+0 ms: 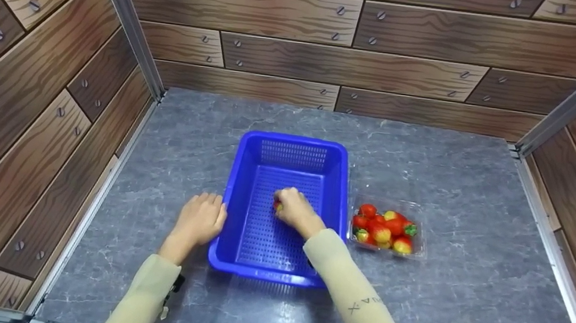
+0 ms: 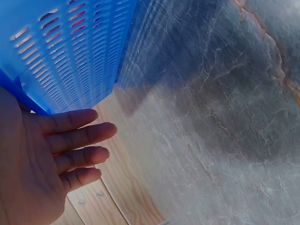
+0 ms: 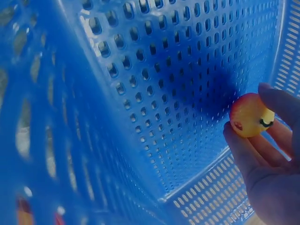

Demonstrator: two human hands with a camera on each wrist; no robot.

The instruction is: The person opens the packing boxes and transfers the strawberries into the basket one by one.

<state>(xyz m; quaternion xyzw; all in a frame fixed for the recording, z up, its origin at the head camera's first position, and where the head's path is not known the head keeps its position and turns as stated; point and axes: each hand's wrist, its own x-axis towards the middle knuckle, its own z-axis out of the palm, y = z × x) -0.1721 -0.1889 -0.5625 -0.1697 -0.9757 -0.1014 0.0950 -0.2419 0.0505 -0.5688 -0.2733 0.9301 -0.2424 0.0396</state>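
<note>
Left hand (image 1: 200, 218) is flat, fingers straight, resting against the outer left wall of the blue basket (image 1: 244, 167), holding nothing. Right hand (image 1: 296, 209) is down inside the basket, fingertips pinching a yellowish-red strawberry (image 3: 249, 115) just above the perforated floor. Just right of the basket sits a clear tray (image 1: 416, 250) full of strawberries (image 1: 384, 227).

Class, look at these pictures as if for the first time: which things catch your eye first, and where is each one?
The bright blue basket stands mid-table on the grey marble-patterned table. Inside it, the right hand pinches a yellow-red strawberry just above the perforated floor. To the basket's right sits a clear punnet of strawberries, while the left hand rests flat against the basket's outer left wall.
</note>
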